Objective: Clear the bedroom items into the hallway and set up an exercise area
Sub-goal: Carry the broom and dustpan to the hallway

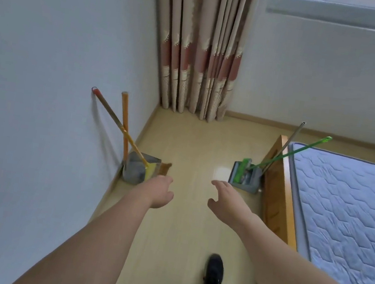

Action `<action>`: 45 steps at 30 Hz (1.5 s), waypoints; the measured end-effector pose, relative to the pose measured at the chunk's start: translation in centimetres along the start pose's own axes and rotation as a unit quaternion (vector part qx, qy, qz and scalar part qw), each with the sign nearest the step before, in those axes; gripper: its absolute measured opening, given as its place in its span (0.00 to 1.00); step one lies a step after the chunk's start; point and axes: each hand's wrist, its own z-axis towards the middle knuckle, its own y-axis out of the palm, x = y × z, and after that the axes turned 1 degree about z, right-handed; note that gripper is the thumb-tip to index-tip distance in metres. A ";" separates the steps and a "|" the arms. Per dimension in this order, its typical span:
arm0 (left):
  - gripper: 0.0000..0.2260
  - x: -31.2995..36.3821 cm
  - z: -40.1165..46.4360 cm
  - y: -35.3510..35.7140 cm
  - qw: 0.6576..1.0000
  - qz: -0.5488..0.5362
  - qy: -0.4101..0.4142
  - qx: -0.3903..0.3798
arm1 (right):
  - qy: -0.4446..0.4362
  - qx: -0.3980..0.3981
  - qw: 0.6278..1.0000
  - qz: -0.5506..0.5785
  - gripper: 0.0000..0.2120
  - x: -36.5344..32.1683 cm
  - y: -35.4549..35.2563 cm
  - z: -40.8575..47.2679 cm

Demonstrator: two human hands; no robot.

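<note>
We judge the clearing barely begun: the cleaning tools are all in the bedroom, and we see no exercise gear laid out. Taking the bed (280, 179) as our landmark, far to its left a broom (120, 130) and a long-handled dustpan (140, 171) lean crossed against the left wall (46, 74). Our left hand (161, 194) reaches out over the floor just beside the dustpan, holding nothing; its fingers look loosely bent, though we cannot tell their spread. Our right hand (224, 201) hangs nearer the bed, fingers apart and relaxed, empty. A second dustpan (245, 180) with a green broom (286, 154) leans right against the bed's wooden frame. The floor (193, 142) is pale, smooth and glossy. Behind it, a curtain (199, 47) fills the corner, and a window (357, 9) sits above the bed's bare mattress (345, 212).
</note>
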 end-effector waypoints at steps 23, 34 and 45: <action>0.21 -14.9 21.2 -16.0 0.899 -0.209 -0.372 0.097 | -0.279 -0.161 0.945 -0.056 0.26 -16.4 -11.6 47.8; 0.16 -22.5 31.8 -23.5 0.716 -0.487 -0.440 0.239 | -0.302 -0.245 0.915 -0.111 0.27 -26.3 -11.1 62.4; 0.09 -31.8 44.0 -22.4 0.541 -0.589 -0.535 0.272 | -0.398 -0.374 0.808 -0.220 0.20 -32.6 -1.6 75.1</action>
